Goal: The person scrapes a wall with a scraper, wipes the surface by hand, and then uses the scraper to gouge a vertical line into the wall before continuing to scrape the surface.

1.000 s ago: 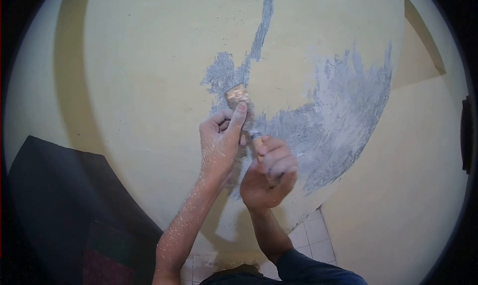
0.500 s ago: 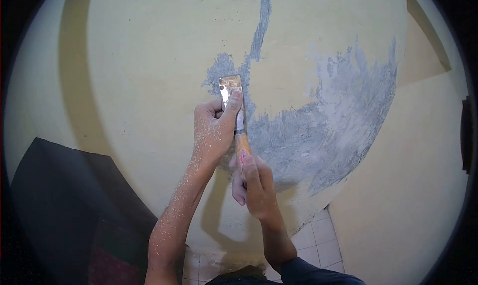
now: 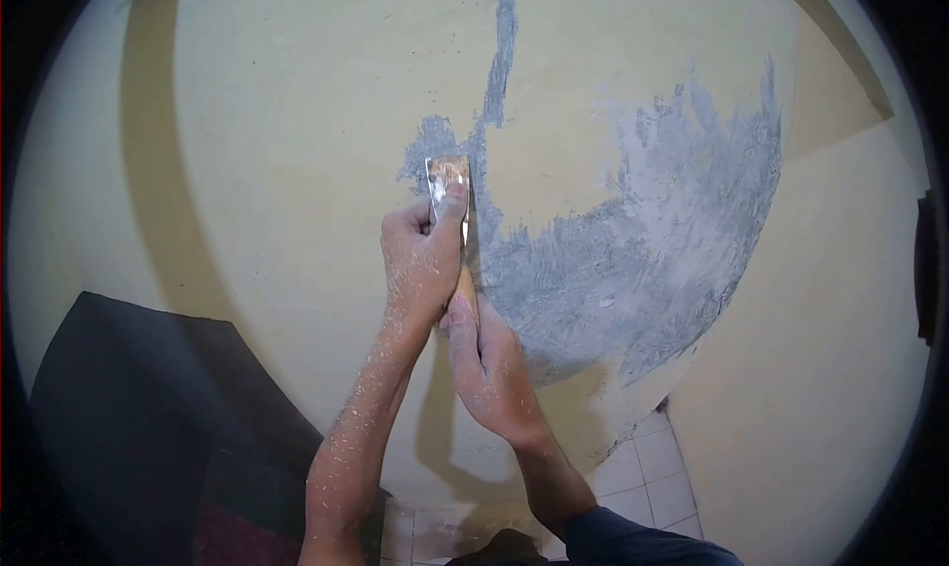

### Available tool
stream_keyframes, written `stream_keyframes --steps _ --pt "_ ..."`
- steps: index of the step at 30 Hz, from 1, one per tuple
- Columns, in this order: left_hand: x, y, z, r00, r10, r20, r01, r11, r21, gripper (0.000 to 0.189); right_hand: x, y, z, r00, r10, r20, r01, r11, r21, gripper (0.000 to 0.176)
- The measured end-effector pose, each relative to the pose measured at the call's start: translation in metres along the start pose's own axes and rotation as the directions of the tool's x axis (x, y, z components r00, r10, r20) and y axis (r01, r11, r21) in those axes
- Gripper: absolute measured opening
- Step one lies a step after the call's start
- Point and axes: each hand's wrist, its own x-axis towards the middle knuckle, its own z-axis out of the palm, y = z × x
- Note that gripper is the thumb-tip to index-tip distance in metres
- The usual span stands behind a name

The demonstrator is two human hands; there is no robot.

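A scraper (image 3: pixel 448 174) with a metal blade and a wooden handle is held upright in front of the wall (image 3: pixel 326 171). My left hand (image 3: pixel 422 261) grips the blade, its thumb pressed along the face and the fingers curled behind. White flecks of dust cover this hand and forearm. Lower down, my right hand (image 3: pixel 491 373) is closed around the wooden handle, hiding most of it. Blade edge overlaps a small grey patch (image 3: pixel 432 136) where the yellowish paint is off.
A large bare grey area (image 3: pixel 633 260) spreads over the wall to the right, and a thin grey strip (image 3: pixel 502 52) runs upward. A dark panel-like object (image 3: pixel 148 388) stands at lower left. White floor tiles (image 3: pixel 652 467) show below, beside a wall corner.
The view has shifted slightly. My right hand has turned and slid up the handle, its thumb now lying along it. My left hand keeps its grip on the blade.
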Motion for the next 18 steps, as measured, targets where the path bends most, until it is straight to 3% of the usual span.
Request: stream_keyframes --steps 4,7,10,13,16,18 --pt "0.003 0.007 -0.002 0.999 0.035 -0.022 -0.033 0.996 0.084 0.050 0.005 0.000 -0.004 0.998 -0.046 0.030 0.044 0.997 0.059 0.035" --pt "0.006 0.011 -0.001 1.000 -0.020 -0.012 0.021 0.999 0.041 0.050 0.003 -0.015 -0.011 0.996 0.046 0.079 -0.053 0.995 0.085 0.035" --pt "0.004 0.003 0.000 0.996 0.012 -0.084 -0.001 0.990 0.141 0.052 0.005 0.009 -0.001 0.998 -0.044 0.055 0.032 0.979 0.203 0.036" --pt "0.009 0.014 0.003 0.998 0.009 -0.065 -0.007 0.999 0.038 0.055 0.010 -0.009 -0.008 0.997 -0.034 0.075 0.022 0.987 0.161 0.037" --pt "0.000 -0.008 0.006 0.991 0.030 -0.128 -0.009 0.987 0.163 0.056 0.001 0.012 -0.009 0.997 -0.064 0.041 0.049 0.952 0.301 0.038" --pt "0.005 0.002 0.006 0.991 0.037 -0.129 -0.014 0.985 0.174 0.056 0.010 0.005 -0.013 0.996 -0.065 0.067 0.047 0.971 0.233 0.038"
